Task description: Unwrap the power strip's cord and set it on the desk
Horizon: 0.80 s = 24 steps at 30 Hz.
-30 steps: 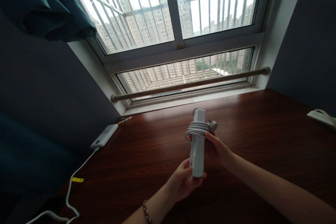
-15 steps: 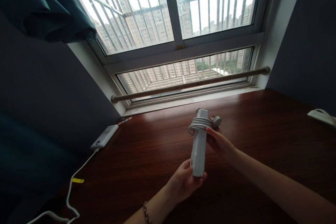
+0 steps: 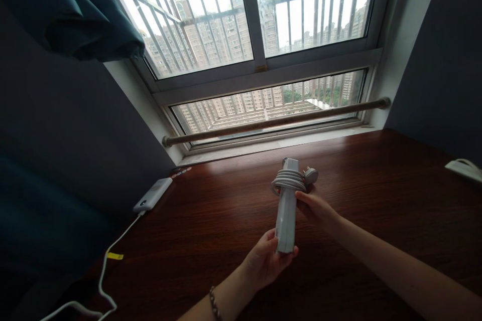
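Note:
Between my hands is a white power strip (image 3: 286, 218), held above the dark wooden surface and tilted away from me. Its white cord (image 3: 288, 180) is wound several times around the far half. A plug (image 3: 311, 175) with metal prongs sticks out on the right of the coil. My left hand (image 3: 266, 261) is closed around the near end, thumb on the left side and fingers underneath. My right hand (image 3: 314, 205) grips the right side just below the coil, with its thumb on the edge; its other fingers are mostly hidden behind the strip.
A white power bank (image 3: 153, 194) lies at the left with a white cable (image 3: 101, 276) that carries a yellow tag (image 3: 115, 256). Another white device (image 3: 464, 169) lies at the far right edge. Behind the wooden surface (image 3: 218, 200) runs a rail (image 3: 278, 121) before the barred window.
My right hand has shifted slightly down and toward me along the strip, and the plug has turned a little. My left hand keeps its hold. The whole view has shifted slightly.

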Each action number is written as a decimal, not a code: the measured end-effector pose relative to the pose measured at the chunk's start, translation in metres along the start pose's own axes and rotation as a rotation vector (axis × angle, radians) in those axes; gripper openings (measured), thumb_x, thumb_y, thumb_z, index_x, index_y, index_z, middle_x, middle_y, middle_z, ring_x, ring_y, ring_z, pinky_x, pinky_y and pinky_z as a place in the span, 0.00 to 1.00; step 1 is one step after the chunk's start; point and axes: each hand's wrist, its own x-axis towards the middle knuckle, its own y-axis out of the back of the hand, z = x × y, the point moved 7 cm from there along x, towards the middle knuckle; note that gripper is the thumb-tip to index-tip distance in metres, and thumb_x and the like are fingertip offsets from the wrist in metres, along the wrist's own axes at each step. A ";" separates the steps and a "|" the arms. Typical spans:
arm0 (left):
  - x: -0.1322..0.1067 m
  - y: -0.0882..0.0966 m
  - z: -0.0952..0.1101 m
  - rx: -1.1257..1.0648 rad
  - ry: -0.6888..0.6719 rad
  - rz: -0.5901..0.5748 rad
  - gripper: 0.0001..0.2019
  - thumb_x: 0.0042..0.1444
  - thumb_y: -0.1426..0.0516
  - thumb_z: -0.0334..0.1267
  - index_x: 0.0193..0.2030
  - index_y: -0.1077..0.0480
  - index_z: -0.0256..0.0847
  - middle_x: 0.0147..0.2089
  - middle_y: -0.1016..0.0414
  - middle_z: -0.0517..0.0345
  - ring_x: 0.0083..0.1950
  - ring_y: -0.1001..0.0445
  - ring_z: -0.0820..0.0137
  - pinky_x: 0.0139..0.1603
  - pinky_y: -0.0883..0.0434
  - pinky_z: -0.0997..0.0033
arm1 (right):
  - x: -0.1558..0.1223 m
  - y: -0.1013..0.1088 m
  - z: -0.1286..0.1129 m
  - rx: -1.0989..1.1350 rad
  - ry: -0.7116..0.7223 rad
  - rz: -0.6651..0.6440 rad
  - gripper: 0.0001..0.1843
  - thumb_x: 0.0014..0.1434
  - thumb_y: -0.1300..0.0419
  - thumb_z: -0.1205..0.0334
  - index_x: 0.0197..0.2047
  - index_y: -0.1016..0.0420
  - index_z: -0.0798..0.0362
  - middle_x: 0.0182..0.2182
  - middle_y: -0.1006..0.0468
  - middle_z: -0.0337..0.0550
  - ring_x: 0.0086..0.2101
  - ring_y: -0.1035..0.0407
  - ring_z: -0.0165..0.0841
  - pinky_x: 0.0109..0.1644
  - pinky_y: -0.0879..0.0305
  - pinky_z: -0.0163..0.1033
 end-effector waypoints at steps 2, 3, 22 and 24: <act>0.000 0.001 -0.001 -0.004 0.012 -0.005 0.20 0.41 0.31 0.34 0.41 0.31 0.33 0.35 0.26 0.52 0.35 0.24 0.63 0.34 0.27 0.75 | 0.000 0.001 0.001 -0.011 0.001 0.025 0.31 0.47 0.33 0.65 0.54 0.38 0.49 0.39 0.26 0.42 0.40 0.31 0.35 0.42 0.32 0.36; 0.000 0.001 -0.002 -0.010 0.013 -0.008 0.20 0.41 0.31 0.34 0.41 0.30 0.33 0.35 0.26 0.52 0.35 0.24 0.63 0.35 0.27 0.74 | 0.000 0.001 0.001 -0.012 0.001 0.037 0.31 0.48 0.33 0.65 0.54 0.38 0.49 0.40 0.27 0.41 0.40 0.31 0.34 0.42 0.32 0.36; -0.002 -0.011 -0.007 0.009 -0.018 -0.038 0.17 0.45 0.33 0.29 0.42 0.30 0.32 0.35 0.26 0.47 0.37 0.24 0.59 0.36 0.27 0.73 | 0.004 -0.001 -0.018 0.045 -0.020 0.081 0.25 0.49 0.34 0.64 0.51 0.33 0.50 0.35 0.26 0.40 0.32 0.32 0.31 0.34 0.34 0.34; -0.003 -0.011 -0.009 -0.029 0.016 -0.032 0.16 0.44 0.33 0.31 0.41 0.29 0.33 0.36 0.26 0.49 0.37 0.24 0.62 0.35 0.28 0.77 | 0.005 0.004 -0.021 0.033 -0.010 0.113 0.24 0.48 0.33 0.64 0.50 0.32 0.50 0.36 0.26 0.40 0.33 0.32 0.31 0.33 0.34 0.34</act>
